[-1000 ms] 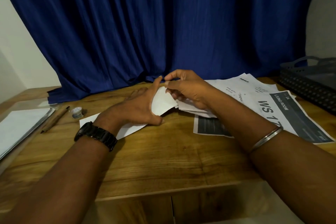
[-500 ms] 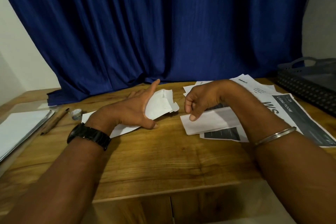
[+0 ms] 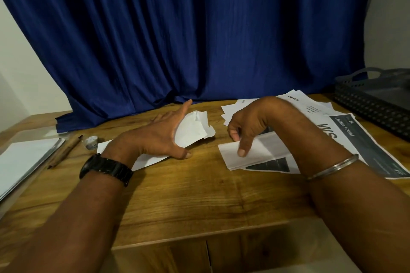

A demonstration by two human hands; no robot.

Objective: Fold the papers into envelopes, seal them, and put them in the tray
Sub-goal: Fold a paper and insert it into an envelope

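My left hand [image 3: 162, 137] holds a partly folded white paper [image 3: 193, 131] between thumb and fingers at the middle of the wooden table [image 3: 188, 195]. The paper's lower edge lies on the table and its crumpled flap stands up against my palm. My right hand [image 3: 246, 126] hovers to the right with curled fingers, its index fingertip touching a folded white sheet [image 3: 259, 150]. That sheet lies on printed papers [image 3: 355, 139]. The dark perforated tray [image 3: 368, 106] stands at the far right edge, apart from both hands.
A small glue pot [image 3: 91, 141] and a brown stick [image 3: 64, 150] lie left of my left hand. A stack of white sheets [image 3: 22, 162] sits at the left edge. A blue curtain [image 3: 199, 40] hangs behind the table.
My right hand let go of the paper that both hands were working and moved right, down onto the folded sheet. My left hand keeps the paper and has lowered it.
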